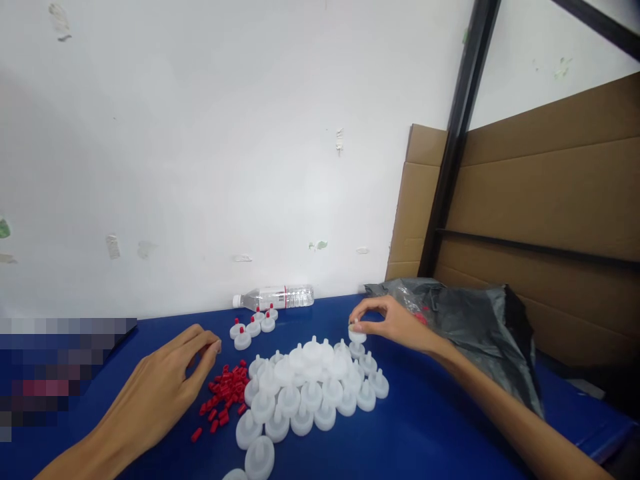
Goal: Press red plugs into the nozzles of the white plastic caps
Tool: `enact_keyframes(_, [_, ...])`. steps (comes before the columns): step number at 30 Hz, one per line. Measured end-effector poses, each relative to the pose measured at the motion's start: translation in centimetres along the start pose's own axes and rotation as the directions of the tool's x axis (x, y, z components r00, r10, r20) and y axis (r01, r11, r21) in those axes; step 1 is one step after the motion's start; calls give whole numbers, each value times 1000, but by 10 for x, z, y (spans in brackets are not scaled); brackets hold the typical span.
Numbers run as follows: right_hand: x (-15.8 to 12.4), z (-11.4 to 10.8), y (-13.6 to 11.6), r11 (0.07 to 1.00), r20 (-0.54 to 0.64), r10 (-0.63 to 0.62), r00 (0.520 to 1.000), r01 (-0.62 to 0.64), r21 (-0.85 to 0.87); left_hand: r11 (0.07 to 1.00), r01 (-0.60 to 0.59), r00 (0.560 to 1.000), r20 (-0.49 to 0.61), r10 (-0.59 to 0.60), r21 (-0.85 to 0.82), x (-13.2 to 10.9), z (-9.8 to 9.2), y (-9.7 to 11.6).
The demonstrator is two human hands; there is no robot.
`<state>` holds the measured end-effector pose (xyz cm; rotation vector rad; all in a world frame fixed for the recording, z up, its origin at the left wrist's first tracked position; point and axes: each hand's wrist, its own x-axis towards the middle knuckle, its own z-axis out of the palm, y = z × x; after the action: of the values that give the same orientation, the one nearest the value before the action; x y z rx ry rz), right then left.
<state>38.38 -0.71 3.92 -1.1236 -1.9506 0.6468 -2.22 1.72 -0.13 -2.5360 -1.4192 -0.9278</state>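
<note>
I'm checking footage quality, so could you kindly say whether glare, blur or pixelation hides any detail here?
Head view: upper white caps in the pile wash out, edges merging; head view, lower left: a pixelated patch hides detail; head view: left hand and right hand look fairly sharp.

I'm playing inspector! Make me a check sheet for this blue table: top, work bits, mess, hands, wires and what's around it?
Surface: blue tabletop.
Job's things: heaped white spouted caps; loose red tips beside them; red-tipped caps grouped farther back.
Clutter: clear bottle lying on its side by the white wall; dark plastic bag at right.
Grippers (hands): right hand pinches a single white cap; left hand is near the red tips, grip unclear.
Cables: nothing seen.
Surroundings: marked wall, brown cardboard, black metal post.
</note>
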Motion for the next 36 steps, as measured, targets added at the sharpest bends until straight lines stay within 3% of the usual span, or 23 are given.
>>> enact_keyframes(11, [3, 0, 18, 999, 84, -6, 996, 10, -51, 999, 39, 998, 55, -39, -1, -2, 4, 0])
enact_keyframes(36, [3, 1, 28, 998, 142, 54, 988, -48, -45, 1000, 6, 995, 103, -4, -12, -3, 7, 3])
